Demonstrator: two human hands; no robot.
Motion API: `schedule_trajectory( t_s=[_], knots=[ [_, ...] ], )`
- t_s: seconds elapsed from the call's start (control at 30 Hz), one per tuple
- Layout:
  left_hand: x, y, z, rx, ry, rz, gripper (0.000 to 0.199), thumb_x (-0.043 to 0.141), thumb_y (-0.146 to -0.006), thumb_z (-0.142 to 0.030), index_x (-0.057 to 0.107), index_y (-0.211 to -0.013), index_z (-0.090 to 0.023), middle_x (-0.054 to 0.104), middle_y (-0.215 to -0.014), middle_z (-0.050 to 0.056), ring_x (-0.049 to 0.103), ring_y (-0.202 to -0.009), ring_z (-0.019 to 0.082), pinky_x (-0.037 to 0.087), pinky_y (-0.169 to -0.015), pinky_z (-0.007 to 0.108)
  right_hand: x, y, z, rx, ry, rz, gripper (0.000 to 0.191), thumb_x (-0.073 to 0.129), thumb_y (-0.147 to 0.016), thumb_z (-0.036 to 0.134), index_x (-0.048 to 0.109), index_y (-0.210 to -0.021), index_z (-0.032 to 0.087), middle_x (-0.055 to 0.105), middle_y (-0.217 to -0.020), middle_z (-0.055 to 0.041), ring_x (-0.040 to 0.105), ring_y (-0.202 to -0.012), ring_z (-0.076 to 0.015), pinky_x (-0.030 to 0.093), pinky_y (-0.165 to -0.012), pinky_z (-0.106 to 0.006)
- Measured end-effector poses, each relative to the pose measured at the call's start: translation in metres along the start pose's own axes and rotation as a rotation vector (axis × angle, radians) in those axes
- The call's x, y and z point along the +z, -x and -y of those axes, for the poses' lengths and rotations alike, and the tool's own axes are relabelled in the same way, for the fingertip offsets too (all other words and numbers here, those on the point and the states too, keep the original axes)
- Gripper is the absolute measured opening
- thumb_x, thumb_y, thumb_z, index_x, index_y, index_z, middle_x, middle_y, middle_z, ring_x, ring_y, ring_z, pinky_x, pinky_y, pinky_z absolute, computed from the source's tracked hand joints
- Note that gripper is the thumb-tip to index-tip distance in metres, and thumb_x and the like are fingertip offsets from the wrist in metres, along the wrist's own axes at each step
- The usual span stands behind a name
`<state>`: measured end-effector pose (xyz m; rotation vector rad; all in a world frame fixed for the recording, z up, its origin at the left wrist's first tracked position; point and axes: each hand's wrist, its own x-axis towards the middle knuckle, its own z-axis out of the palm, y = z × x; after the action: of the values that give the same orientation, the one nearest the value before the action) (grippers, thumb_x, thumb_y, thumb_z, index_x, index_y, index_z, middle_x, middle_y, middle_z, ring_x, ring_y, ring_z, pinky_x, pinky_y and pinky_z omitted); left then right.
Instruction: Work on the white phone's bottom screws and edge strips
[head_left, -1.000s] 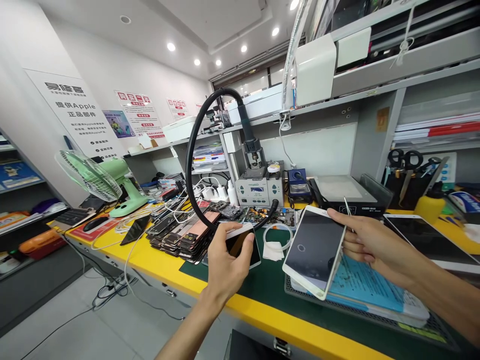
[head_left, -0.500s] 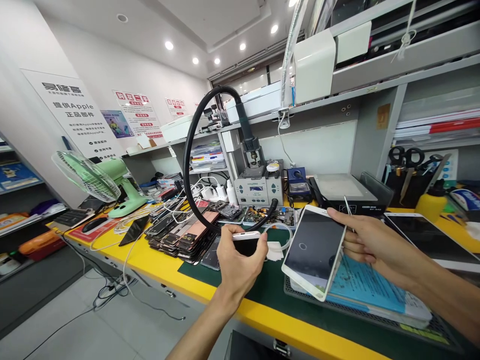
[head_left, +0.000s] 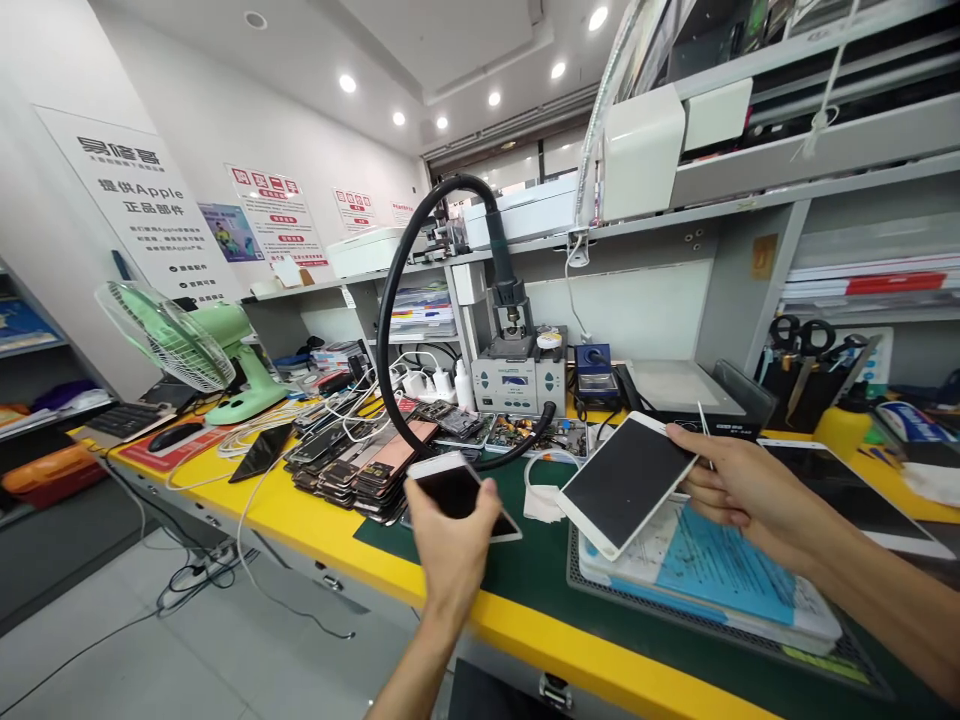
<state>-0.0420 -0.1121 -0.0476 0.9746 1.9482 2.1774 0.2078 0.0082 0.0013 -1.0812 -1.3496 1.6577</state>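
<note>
My left hand (head_left: pixel 448 555) is closed round the sides of a white-edged smartphone (head_left: pixel 454 492) with a dark screen, held tilted above the green mat (head_left: pixel 529 560). On the right, my right hand (head_left: pixel 724 475) pinches a larger white-framed phone-like screen (head_left: pixel 628 482) by its upper right corner. Its dark face is turned up, over a blue-and-white booklet (head_left: pixel 739 570). A thin pale rod (head_left: pixel 703 418) sticks up from behind the right fingers; what kind of tool it is, I cannot make out.
Stacked phone parts (head_left: pixel 375 460) lie left of the mat. A black hose (head_left: pixel 386 330) arches from the grey rework station (head_left: pixel 521 385). A white-framed tablet (head_left: pixel 840 490) lies at right, near a holder with scissors (head_left: pixel 802 335). A green fan (head_left: pixel 240 370) stands at left.
The smartphone in my left hand has tipped and shifted left, so more of its screen shows. The larger screen in my right hand has turned and tilted flatter. The view has shifted slightly.
</note>
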Motion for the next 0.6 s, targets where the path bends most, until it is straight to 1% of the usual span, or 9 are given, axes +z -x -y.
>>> schedule_trajectory(
  t_s=[0.1,0.17,0.23,0.27,0.3,0.37,0.4,0.53,0.6],
  knots=[
    [-0.042,-0.009,-0.002,-0.109,0.100,-0.087,0.043,0.077,-0.067,-0.044,0.054,-0.096,-0.020,0.060,-0.076,-0.001,0.060,-0.069,0.019,0.051,-0.063,0.032,0.001,0.002,0.005,0.038,0.060,0.049,0.045,0.055,-0.095,0.049,0.044,-0.064,0.019,0.028,-0.048,0.0086,0.017,-0.042,-0.0042,0.016,-0.041,-0.020],
    [-0.073,-0.011,-0.003,-0.176,0.182,-0.100,0.045,0.073,-0.070,-0.046,0.056,-0.102,-0.020,0.059,-0.074,-0.002,0.059,-0.065,0.019,0.051,-0.061,0.032,0.007,0.005,0.009,0.066,0.103,0.084,0.046,0.054,-0.096,0.046,0.045,-0.061,0.017,0.036,-0.046,0.0061,0.019,-0.040,-0.0033,0.015,-0.040,-0.019],
    [-0.102,-0.010,-0.004,-0.240,0.242,-0.086,0.049,0.076,-0.066,-0.044,0.058,-0.104,-0.019,0.058,-0.068,-0.003,0.057,-0.059,0.018,0.051,-0.057,0.032,0.020,0.011,0.011,0.094,0.130,0.120,0.046,0.053,-0.097,0.044,0.048,-0.060,0.016,0.041,-0.045,0.0047,0.019,-0.038,-0.0025,0.014,-0.039,-0.019],
    [-0.114,-0.008,-0.004,-0.296,0.285,-0.065,0.052,0.078,-0.064,-0.042,0.059,-0.107,-0.019,0.057,-0.066,-0.004,0.056,-0.055,0.017,0.050,-0.054,0.031,0.029,0.014,0.010,0.111,0.137,0.136,0.046,0.052,-0.097,0.042,0.049,-0.061,0.015,0.040,-0.043,0.0051,0.019,-0.037,-0.0025,0.014,-0.039,-0.019],
    [-0.124,-0.006,-0.003,-0.394,0.358,-0.050,0.056,0.081,-0.061,-0.039,0.059,-0.110,-0.020,0.056,-0.063,-0.005,0.054,-0.052,0.016,0.049,-0.051,0.030,0.039,0.019,0.008,0.127,0.139,0.149,0.043,0.052,-0.098,0.041,0.049,-0.062,0.016,0.040,-0.040,0.0056,0.018,-0.036,-0.0028,0.014,-0.039,-0.020],
    [-0.140,-0.001,-0.001,-0.520,0.441,-0.057,0.062,0.085,-0.058,-0.036,0.058,-0.112,-0.022,0.057,-0.060,-0.005,0.053,-0.050,0.016,0.047,-0.046,0.029,0.060,0.030,0.001,0.143,0.134,0.159,0.036,0.052,-0.097,0.038,0.049,-0.069,0.017,0.040,-0.037,0.0062,0.019,-0.035,-0.0039,0.014,-0.039,-0.020],
    [-0.146,0.002,0.000,-0.563,0.469,-0.057,0.064,0.086,-0.056,-0.035,0.058,-0.112,-0.022,0.057,-0.060,-0.005,0.052,-0.050,0.016,0.047,-0.045,0.029,0.071,0.035,-0.002,0.139,0.128,0.147,0.031,0.054,-0.097,0.037,0.047,-0.073,0.018,0.045,-0.039,0.0053,0.020,-0.036,-0.0044,0.013,-0.038,-0.020],
    [-0.159,0.013,0.005,-0.624,0.480,-0.018,0.066,0.088,-0.053,-0.037,0.058,-0.111,-0.022,0.057,-0.066,-0.004,0.051,-0.051,0.015,0.047,-0.044,0.028,0.102,0.055,-0.012,0.136,0.109,0.069,0.021,0.053,-0.099,0.035,0.045,-0.088,0.019,0.062,-0.053,-0.0009,0.026,-0.037,-0.0052,0.016,-0.038,-0.018],
    [-0.164,0.018,0.007,-0.633,0.459,-0.011,0.067,0.088,-0.052,-0.038,0.059,-0.111,-0.023,0.057,-0.071,-0.004,0.051,-0.052,0.014,0.046,-0.043,0.027,0.111,0.061,-0.013,0.139,0.069,0.025,0.019,0.052,-0.099,0.033,0.044,-0.088,0.020,0.070,-0.065,-0.0065,0.027,-0.037,-0.0040,0.015,-0.037,-0.018]
  ],
)
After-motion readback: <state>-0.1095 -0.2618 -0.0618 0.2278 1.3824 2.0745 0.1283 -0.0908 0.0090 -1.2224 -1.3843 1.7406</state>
